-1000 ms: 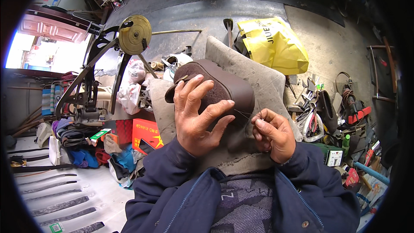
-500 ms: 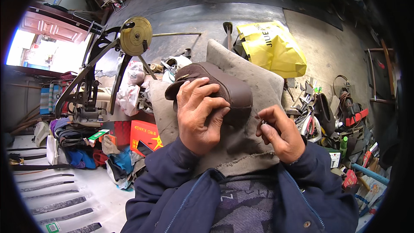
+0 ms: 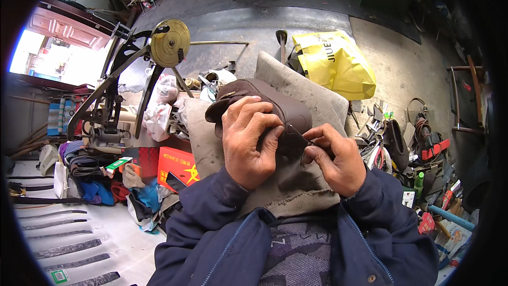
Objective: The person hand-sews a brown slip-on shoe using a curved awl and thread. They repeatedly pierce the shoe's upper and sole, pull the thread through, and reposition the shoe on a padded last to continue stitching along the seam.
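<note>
A dark brown shoe (image 3: 283,100) rests on a grey cloth (image 3: 267,193) spread over my lap. My left hand (image 3: 250,140) is closed round the near side of the shoe, thumb and forefinger pinching its edge. Close by on the right, my right hand (image 3: 334,159) pinches a thin needle (image 3: 297,133) between thumb and fingers. The needle's bright tip lies against the shoe's edge, beside my left thumb. Whether the tip has gone into the material cannot be made out.
Ahead on the left stands a black metal machine with a brass-coloured wheel (image 3: 170,43). A yellow bag (image 3: 338,66) lies beyond the cloth. Tools and a dark boot (image 3: 393,136) crowd the right; a red box (image 3: 177,167) and fabric pieces sit left. Dark strips (image 3: 69,249) lie at lower left.
My right hand has moved left, up to the shoe, bringing the needle to its edge. My left hand keeps its hold, and the shoe has shifted only slightly.
</note>
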Demonstrator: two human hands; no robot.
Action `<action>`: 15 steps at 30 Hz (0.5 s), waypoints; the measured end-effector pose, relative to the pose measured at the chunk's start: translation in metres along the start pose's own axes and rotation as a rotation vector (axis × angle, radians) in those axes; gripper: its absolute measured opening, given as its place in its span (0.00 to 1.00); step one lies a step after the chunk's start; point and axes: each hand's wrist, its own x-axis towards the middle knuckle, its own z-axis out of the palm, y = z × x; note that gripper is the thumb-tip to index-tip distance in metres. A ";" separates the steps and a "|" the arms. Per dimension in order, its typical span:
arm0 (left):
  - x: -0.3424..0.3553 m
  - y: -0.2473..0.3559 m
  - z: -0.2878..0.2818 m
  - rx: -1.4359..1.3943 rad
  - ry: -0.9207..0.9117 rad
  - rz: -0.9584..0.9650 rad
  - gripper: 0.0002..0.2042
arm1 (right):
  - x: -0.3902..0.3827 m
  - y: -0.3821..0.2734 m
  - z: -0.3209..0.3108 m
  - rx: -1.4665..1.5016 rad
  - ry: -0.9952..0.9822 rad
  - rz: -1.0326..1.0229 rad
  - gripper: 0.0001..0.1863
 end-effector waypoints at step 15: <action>0.002 0.000 0.000 -0.011 0.032 -0.011 0.07 | -0.001 0.056 -0.073 1.221 0.775 -0.055 0.16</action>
